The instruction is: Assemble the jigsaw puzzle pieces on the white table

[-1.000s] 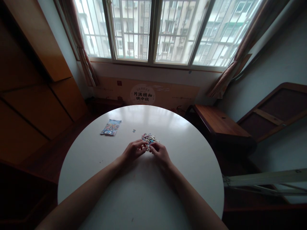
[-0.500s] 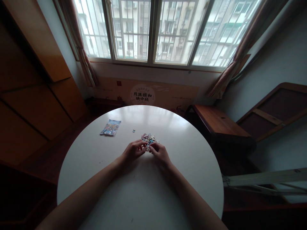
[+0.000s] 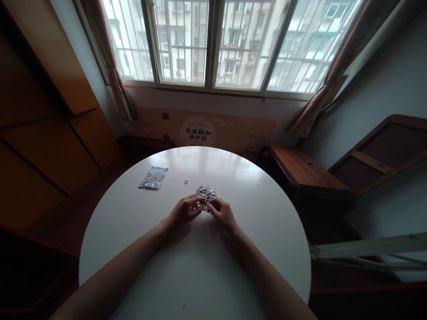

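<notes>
Left hand and right hand are flanking the near side of the puzzle-piece pile on the white table. Fingers are curling part-closed; can't tell whether either is gripping a piece. Loose bits are lying left of the pile, blue packet is lying farther left.

The left hand and right hand, fingers curled, are at the puzzle pile's near side; a packet lies farther left on the worktop.

White table, multicoloured puzzle pieces, blue-and-orange printed packet, seemingly pinkish curtains
</notes>
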### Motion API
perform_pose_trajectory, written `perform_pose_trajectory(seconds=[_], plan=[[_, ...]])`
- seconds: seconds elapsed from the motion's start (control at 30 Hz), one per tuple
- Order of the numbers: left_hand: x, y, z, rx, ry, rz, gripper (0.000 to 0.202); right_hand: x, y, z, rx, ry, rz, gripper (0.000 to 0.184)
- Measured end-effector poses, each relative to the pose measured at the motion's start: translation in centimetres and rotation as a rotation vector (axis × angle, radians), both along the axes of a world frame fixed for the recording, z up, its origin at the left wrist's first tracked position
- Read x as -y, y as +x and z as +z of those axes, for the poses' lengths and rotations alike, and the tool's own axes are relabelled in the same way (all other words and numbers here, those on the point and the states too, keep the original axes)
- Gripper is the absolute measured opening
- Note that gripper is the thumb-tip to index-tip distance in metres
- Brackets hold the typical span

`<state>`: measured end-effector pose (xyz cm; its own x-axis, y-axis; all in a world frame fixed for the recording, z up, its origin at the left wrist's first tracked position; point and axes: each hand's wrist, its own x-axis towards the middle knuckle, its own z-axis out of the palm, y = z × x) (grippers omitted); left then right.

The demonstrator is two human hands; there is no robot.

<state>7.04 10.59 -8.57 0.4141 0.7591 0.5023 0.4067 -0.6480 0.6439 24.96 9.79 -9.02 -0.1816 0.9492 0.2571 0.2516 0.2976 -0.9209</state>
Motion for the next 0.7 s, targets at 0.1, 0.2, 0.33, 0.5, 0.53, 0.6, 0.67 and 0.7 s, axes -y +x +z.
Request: perform_pose_trajectory(seconds=[0.1,0.2,0.33,0.5,0.53,0.6,0.67,0.7], plan=[[-0.03,-0.02,-0.08,-0.003,-0.001,-0.002,0.025,-0.13,0.03,-0.11,-0.026,-0.010,0.007,0.020],[-0.13,-0.08,-0.21,-0.008,0.009,-0.005,0.026,-0.26,0.04,-0.21,-0.053,-0.028,0.011,0.022],[-0.19,-0.14,-0.23,-0.018,0.014,-0.004,0.024,-0.27,0.02,-0.21,-0.053,-0.033,0.007,0.023],[-0.04,-0.13,-0.08,-0.021,0.000,-0.008,0.024,-0.17,-0.01,-0.02,-0.058,-0.032,0.000,0.021],[-0.04,-0.13,-0.08,-0.021,-0.002,-0.008,0.025,-0.16,-0.01,0.01,-0.062,-0.033,-0.001,0.021],[-0.08,-0.15,-0.13,-0.023,-0.001,-0.004,0.026,-0.16,-0.01,0.06,-0.064,-0.036,-0.003,0.020],[-0.17,-0.21,-0.18,-0.029,0.009,-0.003,0.026,-0.18,0.00,0.06,-0.060,-0.041,-0.004,0.019],[-0.23,-0.25,-0.19,-0.034,0.015,-0.005,0.026,-0.19,-0.01,0.05,-0.058,-0.042,-0.005,0.019]])
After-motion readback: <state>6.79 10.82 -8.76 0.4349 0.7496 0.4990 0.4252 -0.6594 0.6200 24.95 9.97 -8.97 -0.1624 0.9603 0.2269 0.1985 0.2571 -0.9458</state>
